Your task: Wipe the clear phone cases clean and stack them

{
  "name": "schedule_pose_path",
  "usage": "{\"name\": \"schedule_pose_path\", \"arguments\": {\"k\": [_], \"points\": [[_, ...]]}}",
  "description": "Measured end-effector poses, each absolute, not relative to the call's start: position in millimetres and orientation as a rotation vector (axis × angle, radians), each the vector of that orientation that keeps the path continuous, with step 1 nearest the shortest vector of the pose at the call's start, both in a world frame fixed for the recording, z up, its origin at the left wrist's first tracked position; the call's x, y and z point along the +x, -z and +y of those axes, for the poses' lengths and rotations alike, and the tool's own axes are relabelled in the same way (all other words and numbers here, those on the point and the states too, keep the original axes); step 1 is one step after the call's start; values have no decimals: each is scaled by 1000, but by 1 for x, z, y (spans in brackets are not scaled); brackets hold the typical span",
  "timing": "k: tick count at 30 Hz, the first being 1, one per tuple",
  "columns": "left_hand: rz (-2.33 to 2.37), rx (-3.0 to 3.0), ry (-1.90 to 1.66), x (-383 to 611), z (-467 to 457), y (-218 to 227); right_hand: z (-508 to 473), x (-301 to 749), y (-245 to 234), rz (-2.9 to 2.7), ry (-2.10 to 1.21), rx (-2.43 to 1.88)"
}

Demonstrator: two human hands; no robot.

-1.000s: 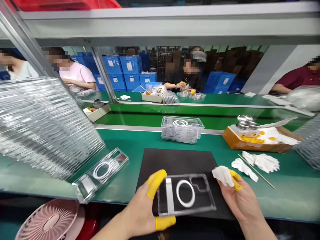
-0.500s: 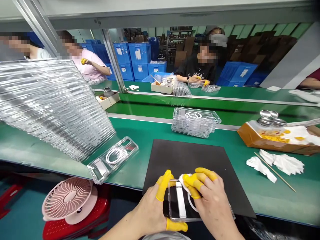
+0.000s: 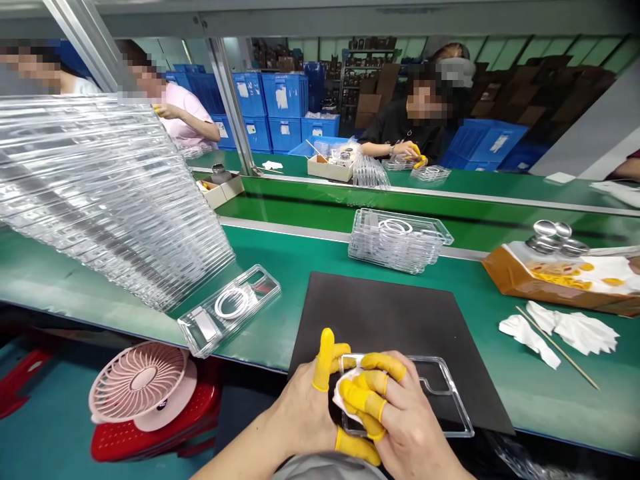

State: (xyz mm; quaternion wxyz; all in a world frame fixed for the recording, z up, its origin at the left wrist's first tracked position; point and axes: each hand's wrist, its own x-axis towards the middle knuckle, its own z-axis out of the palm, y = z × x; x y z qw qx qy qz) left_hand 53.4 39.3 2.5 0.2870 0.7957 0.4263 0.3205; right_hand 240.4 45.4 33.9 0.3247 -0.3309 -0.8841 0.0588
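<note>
At left, a tall stack of clear cases [image 3: 110, 193] stands on the green table [image 3: 293, 263]. The left hand [image 3: 310, 410] grips a clear phone case [image 3: 456, 397] over a black mat [image 3: 380, 307]; the right hand [image 3: 395, 403] pinches white cloth [image 3: 344, 393] against it, wiping apparently unfinished. Whether the stacked cases are done, I cannot tell.

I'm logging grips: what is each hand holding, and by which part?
The left hand holds the clear case by its left end; the right hand holds a bunched white cloth, its gripped part hidden.
</note>
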Motion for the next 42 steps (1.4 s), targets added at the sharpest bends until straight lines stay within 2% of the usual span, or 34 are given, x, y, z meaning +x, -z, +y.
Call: {"name": "schedule_pose_path", "arguments": {"k": [5,11,15,22,34,42], "points": [[1125,2129,-900,52,42,-8,34,254,-21,-2423,-79,-720],[1085,2255,-967,53,45,-6,24,288,-10,-2352,32,-757],[1064,2299,-1054,53,46,-7,40,290,-19,-2263,-24,-930],[1113,2367,-948,53,44,-17,71,256,-31,-2127,-75,-1107],[1083,2206,-968,53,45,-17,24,283,-33,-2329,-101,-740],[1128,2157,-962,49,40,-5,40,279,-29,-2103,-25,-1016]]}}
